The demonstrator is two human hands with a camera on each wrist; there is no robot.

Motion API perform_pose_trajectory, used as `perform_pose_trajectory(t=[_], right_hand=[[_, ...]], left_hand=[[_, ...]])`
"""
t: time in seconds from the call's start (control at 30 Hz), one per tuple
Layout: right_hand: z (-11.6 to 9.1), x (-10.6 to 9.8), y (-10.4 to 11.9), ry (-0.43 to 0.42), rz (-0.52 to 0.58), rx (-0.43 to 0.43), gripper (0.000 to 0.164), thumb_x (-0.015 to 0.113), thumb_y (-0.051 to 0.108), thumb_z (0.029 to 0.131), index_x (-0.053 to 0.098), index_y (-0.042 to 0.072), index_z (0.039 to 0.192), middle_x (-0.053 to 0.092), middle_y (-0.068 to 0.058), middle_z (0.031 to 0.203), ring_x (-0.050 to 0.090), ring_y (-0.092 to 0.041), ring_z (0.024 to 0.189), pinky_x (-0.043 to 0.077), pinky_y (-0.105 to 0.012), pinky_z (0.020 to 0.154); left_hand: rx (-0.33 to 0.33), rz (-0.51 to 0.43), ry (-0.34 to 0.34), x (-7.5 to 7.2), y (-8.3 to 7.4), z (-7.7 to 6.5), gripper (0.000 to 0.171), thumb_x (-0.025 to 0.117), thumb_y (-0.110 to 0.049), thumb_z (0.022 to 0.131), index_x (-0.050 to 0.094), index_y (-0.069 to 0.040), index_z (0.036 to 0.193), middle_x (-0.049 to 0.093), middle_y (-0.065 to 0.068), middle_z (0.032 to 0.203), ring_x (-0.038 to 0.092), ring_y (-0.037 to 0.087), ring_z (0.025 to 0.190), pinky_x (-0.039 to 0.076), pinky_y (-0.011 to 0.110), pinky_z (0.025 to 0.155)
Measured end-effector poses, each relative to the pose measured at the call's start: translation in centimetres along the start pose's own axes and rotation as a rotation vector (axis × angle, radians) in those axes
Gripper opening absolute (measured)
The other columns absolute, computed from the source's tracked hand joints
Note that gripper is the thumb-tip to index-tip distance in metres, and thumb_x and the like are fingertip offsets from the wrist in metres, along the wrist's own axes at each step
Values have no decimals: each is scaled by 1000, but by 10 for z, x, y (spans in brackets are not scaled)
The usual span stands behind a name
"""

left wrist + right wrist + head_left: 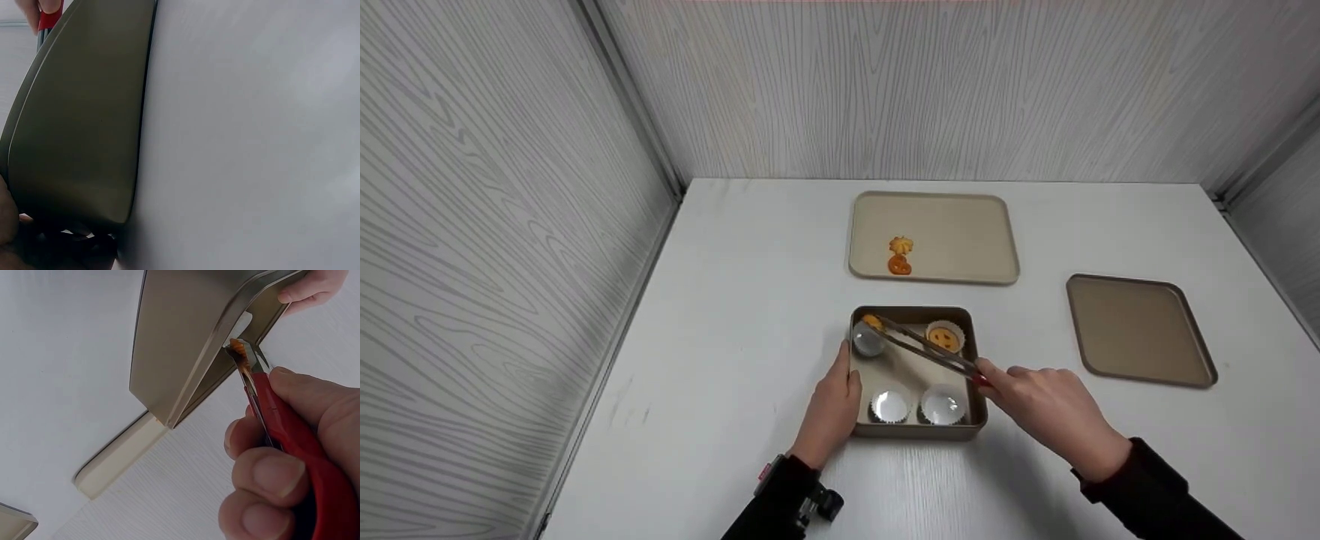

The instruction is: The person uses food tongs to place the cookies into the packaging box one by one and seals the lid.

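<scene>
Tongs [952, 362] in right grip [1044, 406] | left grip [832, 405] holding tin [915, 432] | white table [727, 322], wood-grain walls [922, 90]

Red-handled tongs [295, 433], tips at golden cookie [873, 321] inside brown tin [915, 432]

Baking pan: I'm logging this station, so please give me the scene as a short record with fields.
Left hand: holds left side of the baking pan
Right hand: grips red-handled tongs, tips at a round-edged cookie by the far-left cup
Far-right cup: holds button-shaped cookie
Near cups: two, fluted
Far tray: flower-shaped cookie, pretzel-shaped cookie
Right side: brown tray
</scene>
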State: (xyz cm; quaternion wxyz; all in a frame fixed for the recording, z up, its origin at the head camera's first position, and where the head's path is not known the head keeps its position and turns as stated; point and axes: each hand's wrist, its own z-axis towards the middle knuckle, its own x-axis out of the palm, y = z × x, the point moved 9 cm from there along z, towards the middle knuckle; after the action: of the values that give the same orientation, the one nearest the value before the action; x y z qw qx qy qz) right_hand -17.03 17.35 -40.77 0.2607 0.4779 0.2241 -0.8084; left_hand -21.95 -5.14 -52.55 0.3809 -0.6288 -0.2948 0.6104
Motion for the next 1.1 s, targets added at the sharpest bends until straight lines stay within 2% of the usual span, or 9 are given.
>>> perform_pose_trajectory(t=[0.13, 0.4, 0.73, 1.1], right_hand=[[1, 1, 1, 8, -14, 3, 26, 82, 21, 86, 61, 12, 99, 39, 4, 51, 30, -7, 39, 19, -22, 36], [0, 3, 1, 16, -47, 13, 30, 84, 23, 85, 68, 11, 107, 40, 3, 52, 35, -12, 37, 23, -25, 36], [1, 0, 1, 1, -43, 14, 32, 84, 23, 85, 68, 12, 109, 39, 4, 51, 32, -9, 38, 22, -25, 36], [1, -4, 3, -8, -20, 6, 35, 86, 28, 82, 69, 14, 109, 40, 6, 52, 28, -7, 39, 20, -22, 38]], left_hand=[[5, 2, 2, 0, 0, 0, 54, 38, -11, 109, 25, 8, 158, 39, 26, 157, 43, 36, 143, 38, 48, 117], [7, -6, 13, 1, 0, 0, 54, 37, -12, 110, 24, 8, 158, 39, 25, 158, 43, 35, 143, 39, 48, 116], [-2, -3, 21, 0, 1, 1, 55, 36, -14, 110, 24, 8, 159, 38, 25, 158, 44, 36, 142, 38, 49, 117], [17, -9, 19, 1, 1, 1, 54, 37, -13, 110, 23, 9, 158, 40, 28, 156, 45, 38, 141, 39, 50, 116]])
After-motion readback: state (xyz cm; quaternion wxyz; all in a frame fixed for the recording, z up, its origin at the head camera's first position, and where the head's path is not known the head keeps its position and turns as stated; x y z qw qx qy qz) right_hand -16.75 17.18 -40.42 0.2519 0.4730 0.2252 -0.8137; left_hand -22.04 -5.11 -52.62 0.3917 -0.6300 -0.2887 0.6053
